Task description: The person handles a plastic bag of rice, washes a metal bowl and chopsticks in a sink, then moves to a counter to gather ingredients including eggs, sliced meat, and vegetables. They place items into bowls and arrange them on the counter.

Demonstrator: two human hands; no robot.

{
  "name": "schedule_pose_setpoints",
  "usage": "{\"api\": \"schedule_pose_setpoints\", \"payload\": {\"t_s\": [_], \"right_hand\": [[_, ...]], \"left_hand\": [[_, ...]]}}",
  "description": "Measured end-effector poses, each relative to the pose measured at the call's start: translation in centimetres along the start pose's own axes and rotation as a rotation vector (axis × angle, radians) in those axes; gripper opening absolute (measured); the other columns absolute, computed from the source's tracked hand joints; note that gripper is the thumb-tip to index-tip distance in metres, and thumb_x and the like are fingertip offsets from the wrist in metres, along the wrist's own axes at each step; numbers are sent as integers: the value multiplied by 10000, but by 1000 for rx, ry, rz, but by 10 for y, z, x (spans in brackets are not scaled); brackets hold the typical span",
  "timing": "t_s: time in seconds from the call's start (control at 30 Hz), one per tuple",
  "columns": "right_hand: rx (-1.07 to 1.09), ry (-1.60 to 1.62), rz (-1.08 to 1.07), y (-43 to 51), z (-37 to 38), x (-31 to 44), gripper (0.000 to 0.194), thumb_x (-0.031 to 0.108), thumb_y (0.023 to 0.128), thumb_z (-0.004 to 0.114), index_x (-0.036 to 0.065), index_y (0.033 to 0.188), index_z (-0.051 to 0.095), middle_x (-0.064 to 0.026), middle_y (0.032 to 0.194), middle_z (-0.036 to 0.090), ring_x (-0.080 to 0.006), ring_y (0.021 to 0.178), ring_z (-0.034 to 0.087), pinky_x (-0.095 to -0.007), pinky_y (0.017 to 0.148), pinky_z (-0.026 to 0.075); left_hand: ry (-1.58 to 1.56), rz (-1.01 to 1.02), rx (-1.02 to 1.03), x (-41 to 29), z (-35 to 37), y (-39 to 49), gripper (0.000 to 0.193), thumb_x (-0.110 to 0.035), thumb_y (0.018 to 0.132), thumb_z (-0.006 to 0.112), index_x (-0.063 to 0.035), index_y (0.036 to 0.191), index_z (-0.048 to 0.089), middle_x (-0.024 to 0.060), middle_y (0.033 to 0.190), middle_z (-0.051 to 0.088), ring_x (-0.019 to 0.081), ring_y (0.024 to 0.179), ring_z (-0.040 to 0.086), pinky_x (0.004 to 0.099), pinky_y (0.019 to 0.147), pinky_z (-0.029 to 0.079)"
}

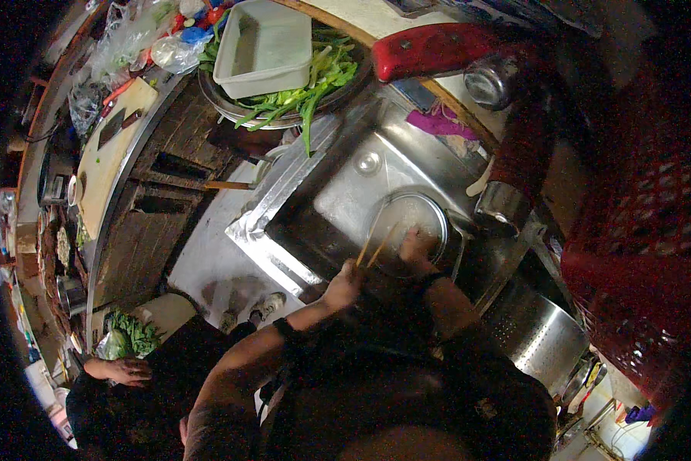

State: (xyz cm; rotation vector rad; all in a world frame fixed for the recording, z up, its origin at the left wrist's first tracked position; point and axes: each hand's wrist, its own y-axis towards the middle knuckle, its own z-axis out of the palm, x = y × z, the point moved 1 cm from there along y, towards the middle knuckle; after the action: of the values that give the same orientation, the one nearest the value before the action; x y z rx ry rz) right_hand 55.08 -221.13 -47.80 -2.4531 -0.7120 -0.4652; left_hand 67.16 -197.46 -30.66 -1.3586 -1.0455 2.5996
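Observation:
My left hand [343,287] grips a pair of wooden chopsticks [381,246], their tips reaching over a round metal basin [444,221]. Cloudy liquid seems to fill this basin, which stands inside a stainless steel sink [339,199]. Inside the basin's near half is my right hand [417,249], its fingers blurred and partly hidden. Whether those fingers hold anything is unclear. The sink's drain fitting [368,163] shows beyond the basin.
Leafy greens [334,69] and a white plastic tub [264,80] rest on a wide pan by the sink's far left corner. A perforated steel pot [544,334] stands to the right. At lower left, another person's hand [119,371] is near bagged greens [129,337].

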Motion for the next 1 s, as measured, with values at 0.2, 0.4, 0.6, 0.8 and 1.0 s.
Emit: {"api": "schedule_pose_setpoints", "payload": {"t_s": [0.2, 0.4, 0.6, 0.8, 1.0], "right_hand": [[727, 1069, 68, -107, -155, 107, 590, 368, 835, 734, 24, 1275, 546, -107, 1115, 642, -223, 962, 621, -358, 831, 499], [277, 1125, 124, -130, -149, 131, 383, 295, 879, 705, 41, 1156, 630, -64, 1043, 671, -174, 926, 630, -316, 821, 497], [-327, 1077, -118, -79, -31, 71, 572, 35, 812, 730, -16, 1307, 449, -123, 1085, 636, -232, 966, 617, -370, 866, 500], [-294, 861, 65, -33, -70, 98, 643, 60, 769, 749, -28, 1310, 413, -151, 1151, 586, -272, 1022, 589, -396, 902, 478], [-139, -3, 2, 15, -30, 12, 504, 220, 787, 724, 9, 1183, 492, -217, 1107, 611, -359, 1058, 586, -483, 941, 444]], "left_hand": [[-64, 200, 71, 39, 4, 33, 170, -149, 968, 499, -85, 1115, 557, 43, 1008, 589, 164, 896, 534, 320, 788, 461], [806, 199, 103, -51, 67, 12, 220, -239, 991, 477, -69, 1094, 571, 92, 936, 626, 263, 840, 609, 366, 771, 513], [1380, 314, 245, 24, 39, 48, 329, -278, 998, 441, -10, 1117, 591, 182, 983, 679, 385, 796, 655, 440, 675, 526], [844, 8, 41, -38, 29, -4, 442, -367, 1012, 387, -4, 1003, 639, 247, 863, 657, 442, 786, 632, 516, 686, 499], [771, 261, -173, -8, 6, -30, 600, -540, 986, 368, -20, 922, 661, 250, 830, 652, 447, 820, 627, 515, 707, 488]]}}
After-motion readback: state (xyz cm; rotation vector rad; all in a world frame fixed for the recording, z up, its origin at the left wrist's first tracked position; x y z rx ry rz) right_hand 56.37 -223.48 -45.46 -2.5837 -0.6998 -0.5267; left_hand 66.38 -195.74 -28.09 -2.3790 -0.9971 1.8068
